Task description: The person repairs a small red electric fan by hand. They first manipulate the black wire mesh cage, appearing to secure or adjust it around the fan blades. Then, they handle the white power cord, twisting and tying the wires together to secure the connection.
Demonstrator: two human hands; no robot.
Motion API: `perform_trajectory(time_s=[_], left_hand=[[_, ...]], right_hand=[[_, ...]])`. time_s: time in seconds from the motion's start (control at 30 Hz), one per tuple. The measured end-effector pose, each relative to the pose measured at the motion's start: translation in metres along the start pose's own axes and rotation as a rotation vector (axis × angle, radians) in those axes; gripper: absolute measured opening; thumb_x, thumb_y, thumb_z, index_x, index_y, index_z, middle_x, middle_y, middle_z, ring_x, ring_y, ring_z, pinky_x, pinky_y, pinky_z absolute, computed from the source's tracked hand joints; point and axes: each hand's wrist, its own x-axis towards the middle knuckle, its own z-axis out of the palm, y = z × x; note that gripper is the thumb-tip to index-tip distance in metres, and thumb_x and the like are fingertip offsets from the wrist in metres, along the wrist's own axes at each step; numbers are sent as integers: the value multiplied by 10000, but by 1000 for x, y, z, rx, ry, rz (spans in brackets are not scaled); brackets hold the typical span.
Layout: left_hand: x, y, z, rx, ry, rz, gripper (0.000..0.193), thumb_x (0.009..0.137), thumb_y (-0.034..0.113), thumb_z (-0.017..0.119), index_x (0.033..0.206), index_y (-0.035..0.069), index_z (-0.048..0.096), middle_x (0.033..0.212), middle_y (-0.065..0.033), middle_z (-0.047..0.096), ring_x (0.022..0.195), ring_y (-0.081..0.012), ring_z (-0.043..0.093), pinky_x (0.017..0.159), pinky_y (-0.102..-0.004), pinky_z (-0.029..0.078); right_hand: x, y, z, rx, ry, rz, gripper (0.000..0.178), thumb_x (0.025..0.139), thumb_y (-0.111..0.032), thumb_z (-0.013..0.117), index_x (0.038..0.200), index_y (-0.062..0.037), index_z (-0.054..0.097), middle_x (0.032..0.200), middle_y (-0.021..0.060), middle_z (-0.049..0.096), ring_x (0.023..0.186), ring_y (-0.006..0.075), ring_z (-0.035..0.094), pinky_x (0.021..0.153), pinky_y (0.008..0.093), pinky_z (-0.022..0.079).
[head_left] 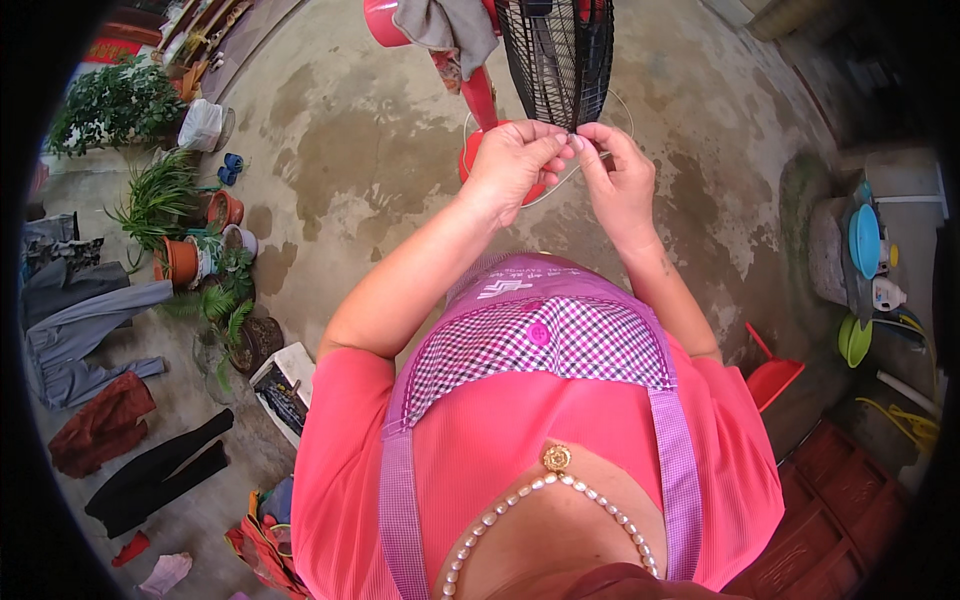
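Observation:
A red electric fan stands in front of me, its black wire grille [555, 65] seen edge-on. At the grille's lowest edge, the fingertips of both hands come together. My left hand [515, 165] is closed, thumb and forefinger pinching at the rim. From the other side, my right hand [622, 185] pinches the same spot between thumb and forefinger. Any small part between the fingertips is hidden. Over the fan's red motor housing [382, 22] hangs a grey cloth [455, 35]. Below my hands the round red base [470, 160] shows partly on the floor.
A pale cord [628, 112] loops around the fan on the stained concrete floor. Potted plants [165, 195] and hanging clothes [85, 320] line the left side. To the right are a red dustpan [775, 380], a blue basin [863, 240] and a green basin [854, 340].

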Motion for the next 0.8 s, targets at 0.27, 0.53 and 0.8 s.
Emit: perform_trajectory(time_s=[0.27,0.53,0.8], left_hand=[[-4,-4,9,6,84,27,89,915,80,611,933,-5,624,757,-27,615,631,-65,542,534,-199,472],[-11,-1,5,-282,-66,-131,109,922,92,593,947,-11,617,767,-29,607,668,-99,538,583,-246,478],[-19,-7,9,-345,-29,-117,103,917,95,604,913,-7,621,738,-24,594,589,-99,518,534,-231,453]], right_hand=[[-4,0,-7,-96,-2,-31,113,823,-66,677,927,-25,665,813,84,665,635,160,619,574,265,493],[-11,22,5,313,-72,185,115,874,-65,644,972,-6,657,855,41,671,699,82,616,607,228,501],[-29,10,28,808,-60,500,183,914,-38,606,1093,-3,619,916,34,657,761,81,623,664,215,525]])
